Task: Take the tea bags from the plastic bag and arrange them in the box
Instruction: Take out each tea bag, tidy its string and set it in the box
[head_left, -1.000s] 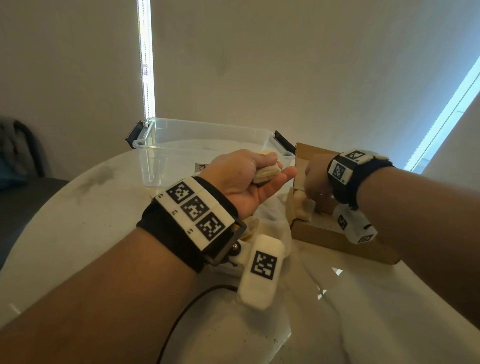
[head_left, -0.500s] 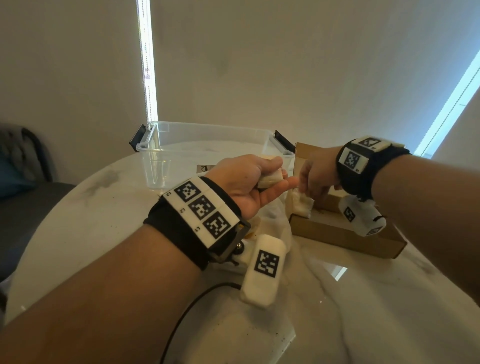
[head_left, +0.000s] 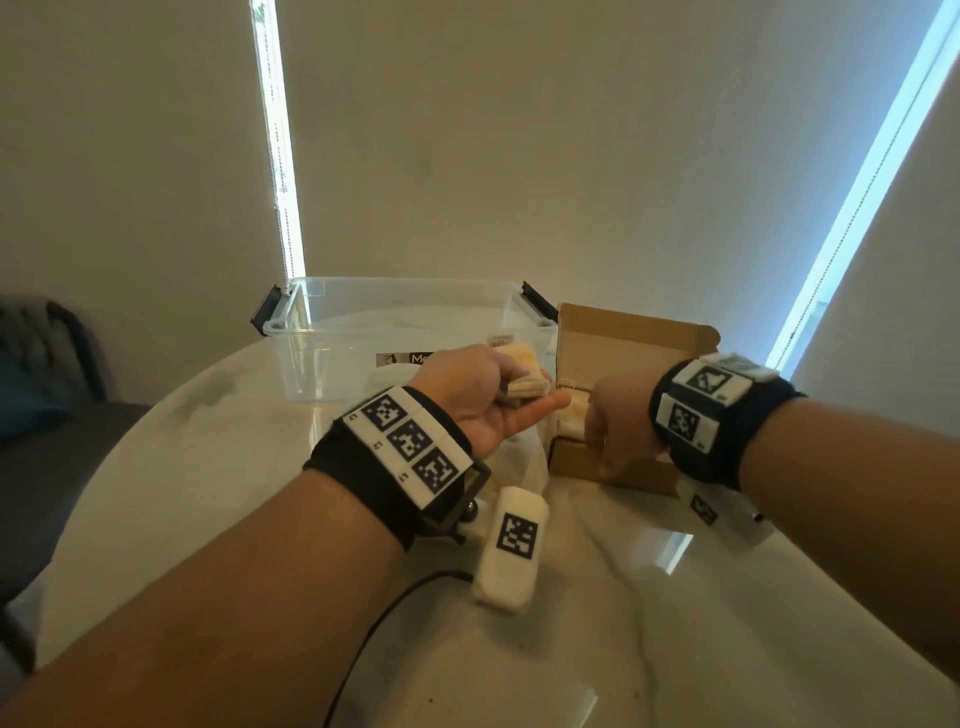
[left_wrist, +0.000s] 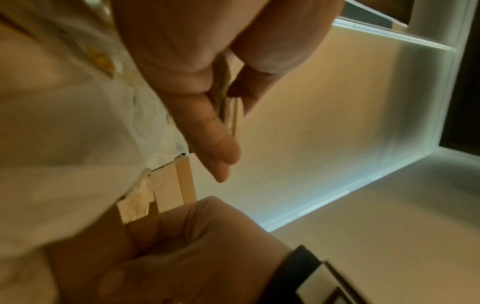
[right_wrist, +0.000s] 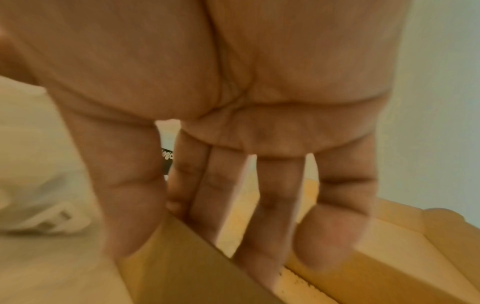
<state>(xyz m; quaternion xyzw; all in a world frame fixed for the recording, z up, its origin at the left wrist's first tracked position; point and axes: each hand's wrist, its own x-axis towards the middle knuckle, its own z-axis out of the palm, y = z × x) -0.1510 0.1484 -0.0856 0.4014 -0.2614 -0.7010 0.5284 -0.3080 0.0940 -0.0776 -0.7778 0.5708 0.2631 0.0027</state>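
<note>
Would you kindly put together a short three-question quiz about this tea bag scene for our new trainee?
1. True or false: the left hand grips a small stack of tea bags.
2. Where do the fingers of the right hand reach? A) into the clear plastic tub B) into the cardboard box C) flat on the table
3. Fill in: the white plastic bag lies on the table below the ____ hand.

Key: 1 true; 2 B; 3 left.
</note>
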